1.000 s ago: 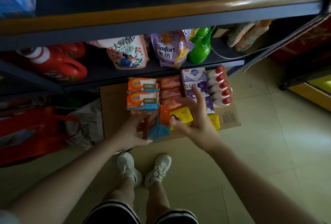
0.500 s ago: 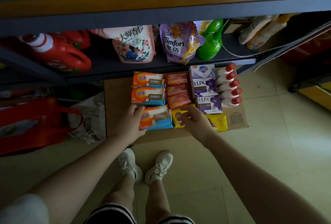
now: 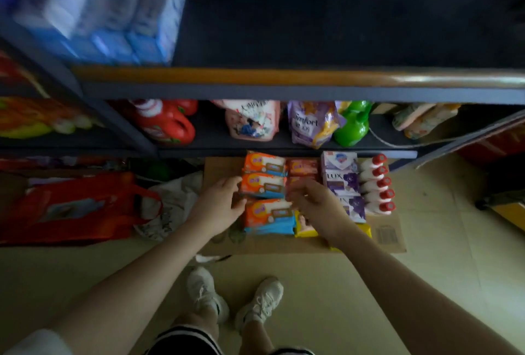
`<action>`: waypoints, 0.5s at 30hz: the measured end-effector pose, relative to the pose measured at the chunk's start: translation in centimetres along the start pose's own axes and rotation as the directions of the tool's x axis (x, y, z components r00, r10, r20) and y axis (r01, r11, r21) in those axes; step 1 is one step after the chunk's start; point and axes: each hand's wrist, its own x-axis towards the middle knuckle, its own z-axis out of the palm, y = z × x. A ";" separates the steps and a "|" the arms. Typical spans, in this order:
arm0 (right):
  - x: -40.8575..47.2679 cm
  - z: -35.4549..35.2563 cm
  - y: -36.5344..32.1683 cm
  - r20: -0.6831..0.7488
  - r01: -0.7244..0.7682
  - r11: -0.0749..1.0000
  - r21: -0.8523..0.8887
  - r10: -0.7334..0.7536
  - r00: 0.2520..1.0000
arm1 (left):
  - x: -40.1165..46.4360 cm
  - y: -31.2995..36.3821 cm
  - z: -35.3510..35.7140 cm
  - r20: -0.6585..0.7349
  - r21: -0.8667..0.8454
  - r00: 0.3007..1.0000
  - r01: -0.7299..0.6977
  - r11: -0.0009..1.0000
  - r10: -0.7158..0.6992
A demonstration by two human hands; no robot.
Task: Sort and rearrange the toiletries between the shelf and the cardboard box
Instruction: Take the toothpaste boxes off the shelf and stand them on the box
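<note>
A flat cardboard box (image 3: 389,236) lies on the floor under the shelf (image 3: 284,145). On it lie three orange wipe packs (image 3: 264,185), pink soap bars (image 3: 302,167), purple LUX boxes (image 3: 341,181), several white bottles with red caps (image 3: 375,184) and a yellow pack (image 3: 305,230). My left hand (image 3: 218,207) touches the left edge of the middle orange pack. Blurred, my right hand (image 3: 318,207) hovers over the pink bars and the yellow pack with loosely bent fingers and holds nothing.
The lower shelf carries a red detergent jug (image 3: 164,124), a pink pouch (image 3: 252,121), a purple Comfort pouch (image 3: 309,124) and a green bottle (image 3: 352,124). Blue packs (image 3: 99,13) sit on the upper shelf. A red bag (image 3: 76,207) lies left.
The nearest orange pack and the yellow pack were set down on the cardboard and let go. Both hands have moved a little farther up the rows. The camera tilted upward.
</note>
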 end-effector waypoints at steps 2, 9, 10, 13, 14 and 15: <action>-0.1 0.5 -3.7 -0.002 0.078 0.997 0.019 -0.078 0.997 | -1.0 -0.6 -4.4 -0.075 0.006 0.997 -0.012 1.000 0.012; 1.3 3.3 -15.7 0.027 0.206 0.973 0.105 -0.209 0.977 | -3.4 -5.6 -17.1 -0.412 -0.074 0.906 0.067 0.995 -0.092; 2.0 4.0 -16.9 -0.004 0.227 0.971 0.077 -0.228 0.974 | -3.5 -6.4 -18.3 -0.426 -0.076 0.901 0.054 0.996 -0.081; 5.5 6.5 -19.7 -0.108 0.263 0.959 -0.105 -0.274 0.956 | -3.2 -8.1 -21.2 -0.449 -0.054 0.894 -0.039 0.998 0.011; 6.9 7.4 -20.7 -0.137 0.277 0.946 -0.169 -0.301 0.944 | -2.9 -8.6 -22.0 -0.459 -0.039 0.887 -0.084 0.996 0.057; 8.2 8.3 -21.8 -0.165 0.295 0.930 -0.220 -0.334 0.928 | -2.6 -8.9 -22.9 -0.461 -0.025 0.883 -0.114 0.993 0.089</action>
